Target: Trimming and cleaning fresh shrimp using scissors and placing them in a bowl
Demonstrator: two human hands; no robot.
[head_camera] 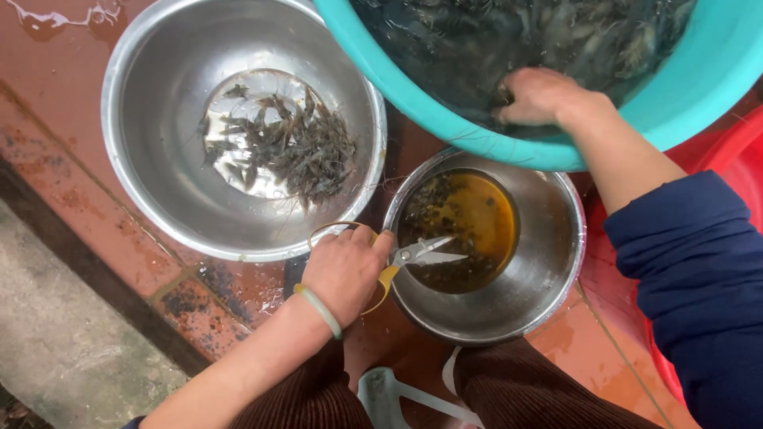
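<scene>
My left hand, with a pale green bangle on the wrist, grips yellow-handled scissors. Their blades are slightly apart over a small steel bowl that holds brownish liquid and dark scraps. My right hand, in a navy sleeve, reaches into a teal basin full of water and grey shrimp. Its fingers are curled down among the shrimp, and what they hold is hidden. A large steel bowl at upper left holds a pile of shrimp in shallow water.
A red basin shows at the right edge. The wet reddish tiled floor meets a grey concrete strip at lower left. My knees in brown corduroy and a pale sandal are at the bottom.
</scene>
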